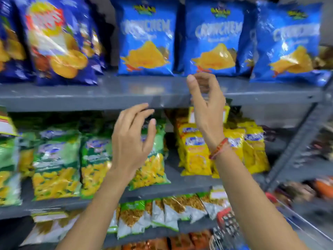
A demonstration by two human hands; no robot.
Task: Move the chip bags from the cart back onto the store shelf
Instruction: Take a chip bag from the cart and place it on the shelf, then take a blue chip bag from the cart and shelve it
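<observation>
Three light-blue chip bags stand upright on the grey top shelf [126,91]: one at the middle [146,38], one right of it [214,38], one at the far right [292,44]. My right hand [207,105] is raised just below the second bag, fingers curled and apart, holding nothing. My left hand [133,139] hovers lower, in front of the shelf edge, fingers spread and empty. Part of the wire cart [227,230] with red trim shows at the bottom right; I cannot see any bag in it.
Dark-blue chip bags [54,40] fill the top shelf's left end. Green bags [57,165] and yellow bags [196,152] stand on the shelf below, white-and-green packets [162,215] lower still. A grey shelf upright [299,134] slants at the right.
</observation>
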